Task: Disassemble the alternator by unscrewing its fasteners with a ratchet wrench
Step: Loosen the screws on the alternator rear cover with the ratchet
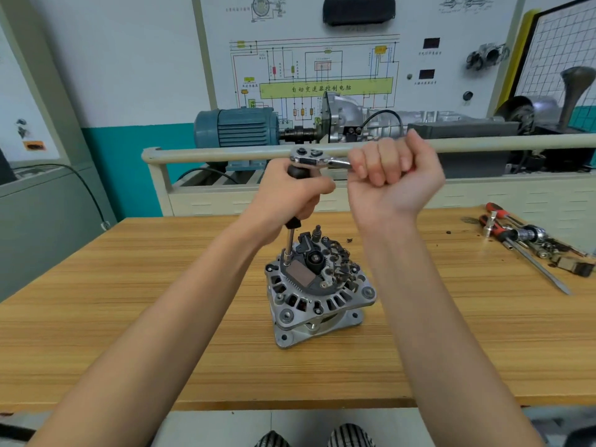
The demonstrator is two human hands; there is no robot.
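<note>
The alternator [319, 288] stands upright on the wooden table [129, 317], its rear end with the black regulator and rectifier facing up. A black-handled extension driver [292, 235] stands vertically with its socket on a fastener at the alternator's upper left. My left hand [290, 195] grips the driver's black handle. On top of it sits the ratchet wrench [314, 158], its chrome head pointing left. My right hand [393, 175] is curled round the wrench's handle, which is hidden inside the fist.
Several screwdrivers, sockets and small parts [529, 240] lie at the table's right edge. Behind the table a beige rail [225, 154] fronts a training bench with a blue electric motor [238, 127] and a gearbox. My knees show below the table's front edge.
</note>
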